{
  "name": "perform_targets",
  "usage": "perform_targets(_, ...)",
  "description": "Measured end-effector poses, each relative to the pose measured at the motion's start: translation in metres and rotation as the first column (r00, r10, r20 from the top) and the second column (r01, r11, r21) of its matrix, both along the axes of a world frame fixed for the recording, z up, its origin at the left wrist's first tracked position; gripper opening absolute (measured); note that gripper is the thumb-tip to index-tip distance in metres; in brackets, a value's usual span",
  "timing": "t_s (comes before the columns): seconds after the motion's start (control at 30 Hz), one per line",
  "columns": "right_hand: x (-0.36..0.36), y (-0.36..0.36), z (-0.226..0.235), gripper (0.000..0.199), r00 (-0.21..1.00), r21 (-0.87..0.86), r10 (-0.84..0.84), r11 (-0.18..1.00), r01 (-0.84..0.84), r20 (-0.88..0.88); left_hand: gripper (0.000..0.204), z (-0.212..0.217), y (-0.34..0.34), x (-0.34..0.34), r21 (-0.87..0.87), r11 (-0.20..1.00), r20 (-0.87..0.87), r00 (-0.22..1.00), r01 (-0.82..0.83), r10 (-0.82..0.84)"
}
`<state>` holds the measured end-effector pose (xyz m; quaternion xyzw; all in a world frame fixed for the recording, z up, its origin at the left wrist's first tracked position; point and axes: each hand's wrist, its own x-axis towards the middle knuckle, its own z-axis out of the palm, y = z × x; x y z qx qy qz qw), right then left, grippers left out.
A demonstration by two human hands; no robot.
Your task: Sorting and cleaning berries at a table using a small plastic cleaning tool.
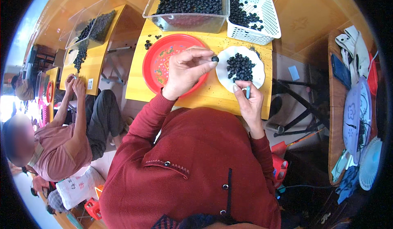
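Observation:
My left hand is above the red patterned tray, thumb and forefinger pinching a small black round piece. Its exact kind is too small to tell. My right hand is closed on a short blue stick-like tool at the near rim of the white scalloped plate. The tool's tip is hidden. In the plate lies a pile of black round pieces like the one in my left hand.
Behind stand a clear plastic bin and a white perforated basket, both holding many black pieces. A few loose ones lie left of the tray. At left, a co-worker sits at another yellow table. A wooden surface borders the right.

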<state>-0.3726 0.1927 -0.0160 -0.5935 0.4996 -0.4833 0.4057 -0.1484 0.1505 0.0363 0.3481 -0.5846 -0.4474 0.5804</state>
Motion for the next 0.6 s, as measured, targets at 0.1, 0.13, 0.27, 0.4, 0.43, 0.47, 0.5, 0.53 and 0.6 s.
perform_targets(0.1,0.0,0.0,-0.003,0.016,1.0,0.015,0.009,1.0,-0.009,-0.016,0.025,-0.011,-0.001,0.002,0.132,0.985,-0.2,0.977,0.108,-0.08)
perform_targets(0.13,0.0,0.0,-0.003,0.016,0.999,0.019,0.01,1.0,-0.009,-0.033,0.024,-0.013,-0.001,0.002,0.172,0.964,-0.344,0.929,0.202,-0.133)
perform_targets(0.27,0.002,0.002,-0.006,0.016,1.0,-0.018,0.011,1.0,-0.011,0.009,0.023,-0.018,0.004,0.001,0.271,0.887,-0.607,0.781,0.374,-0.144)
perform_targets(0.4,0.002,0.004,-0.006,0.015,1.0,-0.015,-0.001,1.0,0.001,0.008,0.023,-0.021,0.006,0.001,0.224,0.852,-0.719,0.671,0.472,-0.183)
perform_targets(0.43,0.002,0.005,-0.006,0.015,1.0,-0.016,-0.002,1.0,0.002,0.011,0.023,-0.021,0.006,0.001,0.204,0.838,-0.751,0.63,0.507,-0.199)
perform_targets(0.47,0.001,0.005,-0.008,0.015,1.0,-0.016,-0.002,1.0,0.002,0.015,0.023,-0.021,0.007,0.001,0.205,0.838,-0.749,0.632,0.506,-0.199)
perform_targets(0.5,0.0,0.006,-0.009,0.015,1.0,-0.025,-0.002,1.0,0.002,0.009,0.022,-0.022,0.007,0.0,0.212,0.832,-0.761,0.621,0.513,-0.189)
perform_targets(0.53,0.0,0.007,-0.011,0.014,1.0,-0.032,-0.002,0.999,0.002,0.003,0.021,-0.022,0.008,-0.001,0.218,0.826,-0.773,0.609,0.519,-0.178)
perform_targets(0.6,0.0,0.008,-0.011,0.015,1.0,-0.027,0.002,1.0,-0.001,0.026,0.02,-0.021,0.008,-0.002,0.229,0.817,-0.777,0.605,0.53,-0.175)
